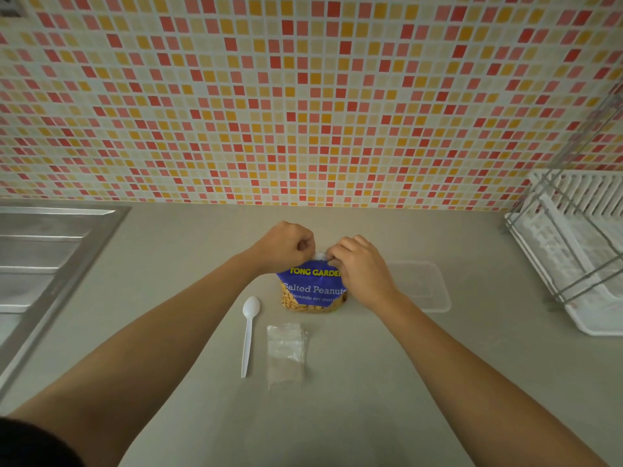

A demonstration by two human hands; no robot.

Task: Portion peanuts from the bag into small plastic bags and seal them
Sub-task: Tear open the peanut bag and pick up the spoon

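At the middle of the desk (371, 382) stands a blue peanut bag (312, 288), upright, its lower window showing peanuts. Both hands pinch its top edge: the left hand (286, 246) grips the left corner with fingers curled closed on it, and the right hand (359, 267) grips the right corner the same way. Just near and left of the bag lies a white plastic spoon (248, 335), bowl pointing far. Beside the spoon, to its right, lies a stack of small clear bags (286, 355). Right of the peanut bag sits a clear container (428, 288). A white dish rack (580, 251) stands at the far right, a steel sink (37, 264) at the left.
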